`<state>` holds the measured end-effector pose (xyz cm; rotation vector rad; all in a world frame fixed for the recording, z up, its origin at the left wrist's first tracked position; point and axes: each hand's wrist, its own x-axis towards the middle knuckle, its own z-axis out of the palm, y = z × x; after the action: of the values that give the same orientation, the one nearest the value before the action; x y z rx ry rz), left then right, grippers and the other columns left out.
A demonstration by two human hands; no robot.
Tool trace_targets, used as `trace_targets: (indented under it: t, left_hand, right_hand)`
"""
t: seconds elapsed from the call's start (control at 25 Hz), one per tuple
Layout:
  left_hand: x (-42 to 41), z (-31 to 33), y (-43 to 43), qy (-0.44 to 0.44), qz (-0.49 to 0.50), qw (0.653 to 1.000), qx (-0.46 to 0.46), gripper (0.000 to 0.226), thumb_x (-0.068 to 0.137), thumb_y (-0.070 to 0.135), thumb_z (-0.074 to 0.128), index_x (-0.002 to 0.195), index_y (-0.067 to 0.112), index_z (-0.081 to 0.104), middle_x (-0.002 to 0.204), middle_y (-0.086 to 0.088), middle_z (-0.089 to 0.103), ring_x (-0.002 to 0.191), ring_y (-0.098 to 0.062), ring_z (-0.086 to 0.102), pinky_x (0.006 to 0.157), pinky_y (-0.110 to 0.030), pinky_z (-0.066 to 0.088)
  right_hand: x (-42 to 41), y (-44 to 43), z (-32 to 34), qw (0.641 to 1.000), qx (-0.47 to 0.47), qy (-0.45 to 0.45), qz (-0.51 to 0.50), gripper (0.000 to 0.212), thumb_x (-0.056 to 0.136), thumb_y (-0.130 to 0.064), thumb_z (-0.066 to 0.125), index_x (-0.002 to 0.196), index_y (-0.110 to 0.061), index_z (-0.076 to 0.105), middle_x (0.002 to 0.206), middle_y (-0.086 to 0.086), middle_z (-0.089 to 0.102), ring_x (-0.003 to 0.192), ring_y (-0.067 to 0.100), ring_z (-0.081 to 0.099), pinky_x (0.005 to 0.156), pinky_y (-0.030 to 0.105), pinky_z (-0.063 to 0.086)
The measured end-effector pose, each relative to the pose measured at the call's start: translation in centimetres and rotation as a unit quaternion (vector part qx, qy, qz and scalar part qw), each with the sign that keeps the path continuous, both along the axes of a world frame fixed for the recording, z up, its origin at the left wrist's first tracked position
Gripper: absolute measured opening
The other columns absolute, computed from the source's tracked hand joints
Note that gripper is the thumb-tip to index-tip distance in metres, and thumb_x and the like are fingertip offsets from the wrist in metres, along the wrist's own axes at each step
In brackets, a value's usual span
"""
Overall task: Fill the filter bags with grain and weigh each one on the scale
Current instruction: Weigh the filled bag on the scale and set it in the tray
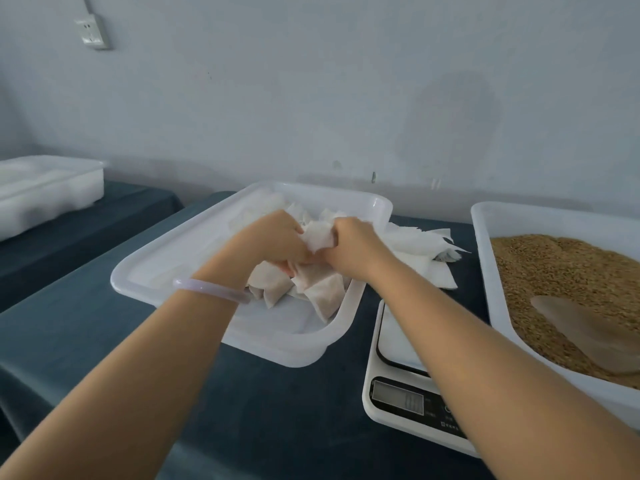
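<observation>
Over the middle white tray (194,268), my left hand (273,237) and my right hand (353,244) both grip one white filter bag (320,237) between them. Below the hands, several filled bags (311,292) lie heaped in the tray. Empty white filter bags (419,251) are piled on the cloth to the right of that tray. The white scale (391,386) sits at the front right, its platform partly hidden by my right forearm. Brown grain (554,271) fills the right tray (485,237), with a translucent scoop (585,330) lying in it.
A dark blue cloth (259,410) covers the table. A stack of white trays (45,192) stands on a second table at the far left. A wall with a socket (91,31) rises right behind the tables.
</observation>
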<state>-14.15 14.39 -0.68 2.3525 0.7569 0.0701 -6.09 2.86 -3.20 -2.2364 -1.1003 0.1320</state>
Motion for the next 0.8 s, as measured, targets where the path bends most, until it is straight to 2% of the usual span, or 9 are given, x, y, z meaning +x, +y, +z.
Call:
trace_targets:
  t: [0.12, 0.2, 0.24, 0.32, 0.36, 0.56, 0.68, 0.72, 0.8]
  left_hand:
    - [-1.0, -0.9, 1.0, 0.123, 0.05, 0.991, 0.024, 0.013, 0.081, 0.014, 0.06, 0.077, 0.005, 0.068, 0.061, -0.01, 0.067, 0.046, -0.019, 0.061, 0.044, -0.018, 0.042]
    - [-1.4, -1.8, 1.3, 0.162, 0.057, 0.985, -0.006, 0.018, 0.085, 0.012, 0.055, 0.081, 0.002, 0.069, 0.063, -0.009, 0.067, 0.04, -0.014, 0.057, 0.04, -0.015, 0.037]
    - [-1.3, -2.3, 1.5, 0.154, 0.074, 0.984, -0.05, 0.017, 0.087, 0.01, 0.054, 0.085, 0.0, 0.066, 0.069, -0.011, 0.068, 0.05, -0.016, 0.063, 0.045, -0.017, 0.042]
    - [-1.2, -3.1, 1.7, 0.094, 0.141, 0.976, -0.134, 0.012, 0.093, 0.008, 0.051, 0.093, -0.004, 0.055, 0.093, -0.021, 0.069, 0.086, -0.029, 0.068, 0.075, -0.033, 0.055]
    - [-1.1, -3.3, 1.9, 0.082, 0.167, 0.974, -0.13, 0.012, 0.093, 0.007, 0.052, 0.094, -0.005, 0.051, 0.103, -0.023, 0.066, 0.097, -0.034, 0.066, 0.087, -0.041, 0.053]
    - [-1.6, -3.8, 2.2, 0.078, 0.185, 0.98, -0.008, 0.04, 0.087, 0.011, 0.064, 0.122, -0.003, 0.048, 0.111, -0.021, 0.063, 0.098, -0.036, 0.065, 0.089, -0.044, 0.053]
    - [-0.6, -2.5, 1.8, 0.133, 0.123, 0.965, 0.19, 0.036, 0.084, 0.021, 0.066, 0.115, 0.006, 0.055, 0.113, -0.014, 0.061, 0.102, -0.032, 0.059, 0.077, -0.034, 0.046]
    - [0.4, -1.9, 1.3, 0.083, 0.102, 0.961, 0.245, 0.03, 0.084, 0.022, 0.063, 0.111, 0.009, 0.057, 0.114, -0.011, 0.06, 0.104, -0.031, 0.057, 0.075, -0.033, 0.042]
    - [3.0, -0.5, -0.9, -0.045, 0.032, 0.966, 0.253, 0.022, 0.084, 0.025, 0.061, 0.105, 0.015, 0.059, 0.113, -0.005, 0.061, 0.106, -0.028, 0.056, 0.078, -0.031, 0.041]
  right_hand:
    - [-1.0, 2.1, -1.1, 0.996, -0.068, -0.047, -0.013, 0.031, 0.09, -0.016, 0.057, 0.118, -0.006, 0.047, 0.097, 0.007, 0.058, 0.086, 0.025, 0.055, 0.062, 0.027, 0.035]
    - [-1.4, 2.4, -1.6, 0.985, -0.132, -0.107, 0.004, 0.028, 0.09, -0.016, 0.054, 0.117, -0.009, 0.052, 0.093, 0.005, 0.06, 0.083, 0.025, 0.055, 0.067, 0.031, 0.036]
    - [-1.5, 2.3, -1.8, 0.976, -0.166, -0.136, 0.021, 0.022, 0.09, -0.016, 0.054, 0.112, -0.011, 0.056, 0.092, 0.005, 0.061, 0.082, 0.025, 0.055, 0.068, 0.031, 0.037]
    - [-1.6, 2.1, -2.0, 0.967, -0.198, -0.158, 0.03, 0.015, 0.089, -0.018, 0.053, 0.103, -0.015, 0.058, 0.094, 0.004, 0.061, 0.085, 0.026, 0.055, 0.07, 0.032, 0.038]
    - [-1.6, 1.9, -2.0, 0.969, -0.189, -0.154, 0.03, 0.015, 0.09, -0.02, 0.053, 0.102, -0.014, 0.059, 0.095, 0.004, 0.061, 0.087, 0.027, 0.056, 0.071, 0.032, 0.04]
    - [-1.5, 0.5, -1.0, 0.998, -0.034, -0.051, 0.022, 0.032, 0.09, -0.025, 0.054, 0.114, -0.005, 0.061, 0.108, 0.01, 0.066, 0.098, 0.028, 0.06, 0.087, 0.04, 0.05]
    - [1.2, -2.4, 0.3, 0.998, -0.001, -0.043, -0.035, 0.036, 0.089, -0.024, 0.053, 0.122, -0.011, 0.053, 0.109, 0.009, 0.064, 0.103, 0.028, 0.058, 0.088, 0.04, 0.049]
    - [2.5, -3.6, 0.6, 0.997, -0.019, -0.048, -0.061, 0.036, 0.089, -0.024, 0.052, 0.123, -0.011, 0.051, 0.11, 0.01, 0.063, 0.103, 0.029, 0.057, 0.087, 0.041, 0.048]
    - [4.8, -5.9, 0.8, 0.986, -0.121, -0.051, -0.098, 0.039, 0.092, -0.025, 0.051, 0.127, -0.007, 0.049, 0.12, 0.013, 0.059, 0.109, 0.03, 0.055, 0.091, 0.041, 0.046]
